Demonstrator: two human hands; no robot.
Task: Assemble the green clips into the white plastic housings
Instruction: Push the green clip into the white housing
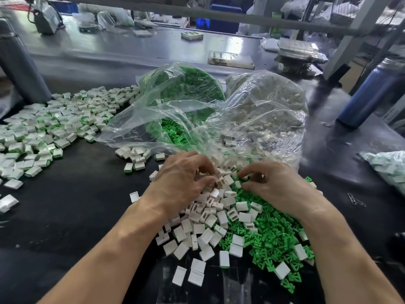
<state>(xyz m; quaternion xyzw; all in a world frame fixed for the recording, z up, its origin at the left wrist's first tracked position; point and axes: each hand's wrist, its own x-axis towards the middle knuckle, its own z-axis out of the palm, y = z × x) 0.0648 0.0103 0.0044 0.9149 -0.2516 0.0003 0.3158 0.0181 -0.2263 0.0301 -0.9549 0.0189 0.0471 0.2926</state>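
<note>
Both hands work at the far edge of the loose parts heap, near centre of the black worktop (65,216).

Left hand (182,181): fingers curled down into the white housings (210,218), apparently pinching one; which one is hidden under the fingertips. Right hand (278,187): fingers curled, tips on the seam where white meets green, likely picking a clip; whether it holds anything I cannot tell. A ring shows on one finger.

Layout reads as a feed arrangement:
- White housings heaped near-left of centre, under the left hand.
- Green clips (274,240) heaped near-right, under the right hand. Each hand has its own part in reach.
- Two clear bags lie far of the heaps, mouths toward the person, so stock spills forward: green bag (186,88) on the left, white bag (269,106) on the right.
- Finished pieces (50,126), white with a green edge, are spread far-left, apart from raw stock.

Counts: hands 2; supply bags 2; a third bag (388,165) at the right edge holds what look like finished pieces. Loose housings, clips and finished pieces: too many to count, hundreds at a guess.

Judgement: mid-batch, much stock left.
</note>
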